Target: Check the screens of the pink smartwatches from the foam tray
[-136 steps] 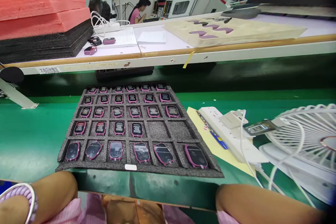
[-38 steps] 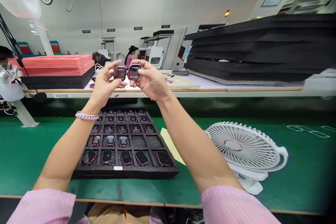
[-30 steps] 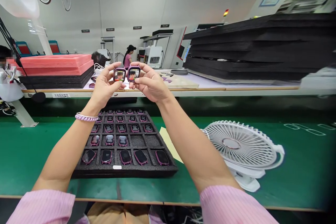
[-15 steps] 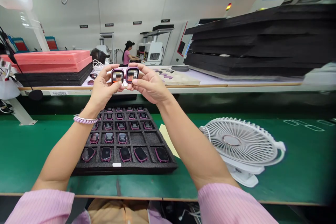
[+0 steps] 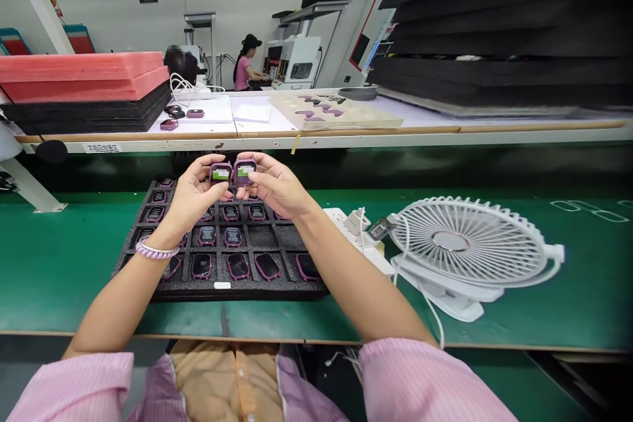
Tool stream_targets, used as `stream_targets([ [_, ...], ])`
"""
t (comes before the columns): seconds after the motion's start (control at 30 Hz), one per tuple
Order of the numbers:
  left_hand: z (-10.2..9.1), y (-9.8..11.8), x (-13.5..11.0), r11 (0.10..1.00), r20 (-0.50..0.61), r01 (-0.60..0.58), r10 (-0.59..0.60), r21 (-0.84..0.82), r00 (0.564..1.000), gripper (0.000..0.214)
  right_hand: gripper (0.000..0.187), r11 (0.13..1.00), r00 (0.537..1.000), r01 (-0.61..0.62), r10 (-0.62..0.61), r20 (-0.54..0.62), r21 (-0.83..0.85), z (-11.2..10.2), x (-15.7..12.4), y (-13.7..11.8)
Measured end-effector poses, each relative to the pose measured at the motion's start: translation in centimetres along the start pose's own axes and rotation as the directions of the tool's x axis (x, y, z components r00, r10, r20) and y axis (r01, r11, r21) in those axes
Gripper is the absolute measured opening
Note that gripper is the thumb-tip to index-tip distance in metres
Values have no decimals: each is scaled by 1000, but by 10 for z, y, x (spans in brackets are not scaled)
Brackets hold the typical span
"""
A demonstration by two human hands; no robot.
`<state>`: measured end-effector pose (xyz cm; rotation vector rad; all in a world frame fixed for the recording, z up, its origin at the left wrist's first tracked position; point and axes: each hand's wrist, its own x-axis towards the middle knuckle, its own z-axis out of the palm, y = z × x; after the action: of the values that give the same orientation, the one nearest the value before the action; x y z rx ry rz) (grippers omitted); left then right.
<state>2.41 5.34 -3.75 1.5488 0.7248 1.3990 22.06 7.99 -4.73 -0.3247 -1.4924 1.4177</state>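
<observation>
My left hand (image 5: 195, 194) pinches a purple-framed smartwatch case (image 5: 220, 173) between thumb and fingers. My right hand (image 5: 281, 190) grips a similar smartwatch case (image 5: 244, 172), its thumb on the lower right of the screen. The two watches are held side by side, close together, above the far part of a black foam tray (image 5: 188, 290). Both screens face me and show green and white areas, too small to read. Several purple watches lie in the tray's compartments, some with lit text and the front row dark. My forearms and hands hide parts of the tray.
A white fan (image 5: 469, 244) lies at the right, beside a white power strip (image 5: 336, 213) with plugs. Above the bench runs a shelf (image 5: 267, 140) with red foam blocks (image 5: 84, 72), a tray of purple parts (image 5: 341, 122) and stacked black foam (image 5: 484, 46). A person (image 5: 244, 66) sits beyond.
Both hands have come down with the watches, from in front of the shelf to below its edge. The screens have changed from reflection-like pictures to green and white. The view has shifted.
</observation>
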Motion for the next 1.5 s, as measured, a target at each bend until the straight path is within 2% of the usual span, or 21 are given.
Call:
stream_targets([
  [0.17, 0, -2, -1, 999, -43, 9, -7, 40, 999, 46, 51, 1000, 1000, -17, 16, 19, 15, 0, -4, 4],
  [0.4, -3, -1, -7, 997, 22, 62, -63, 34, 998, 54, 50, 999, 1000, -16, 15, 10, 40, -2, -7, 10],
  [0.57, -5, -5, -6, 995, 16, 83, -84, 51, 996, 50, 48, 1000, 998, -23, 23, -64, 0, -3, -6, 15],
  [0.8, -4, -3, -6, 993, 15, 116, -117, 23, 993, 48, 51, 998, 997, -48, 46, -62, -38, -2, -8, 11],
  [0.9, -6, 9, -12, 995, 20, 92, -92, 36, 996, 44, 49, 997, 997, -48, 44, -65, -56, 3, -15, -2],
  [0.97, -9, 23, -19, 999, 9, 20, -20, 32, 1000, 41, 47, 997, 998, -22, 17, -66, -80, 7, -22, -18],
  [1.07, -13, 47, -28, 991, -56, -116, 120, 64, 991, 37, 46, 988, 994, 23, -39, -99, -150, 14, -33, -41],
  [1.17, -12, 59, -31, 981, -118, -156, 169, 113, 979, 34, 44, 978, 986, 46, -77, -146, -203, 18, -38, -51],
  [1.23, -11, 59, -31, 987, -126, -119, 133, 112, 983, 35, 41, 979, 983, 54, -87, -161, -195, 19, -39, -49],
  [1.37, -11, 50, -30, 998, -72, -16, 21, 66, 997, 41, 43, 989, 982, 29, -55, -179, -145, 15, -38, -37],
  [1.5, -11, 42, -30, 998, -37, 17, -15, 55, 999, 40, 48, 987, 981, -16, -15, -194, -158, 13, -39, -33],
])
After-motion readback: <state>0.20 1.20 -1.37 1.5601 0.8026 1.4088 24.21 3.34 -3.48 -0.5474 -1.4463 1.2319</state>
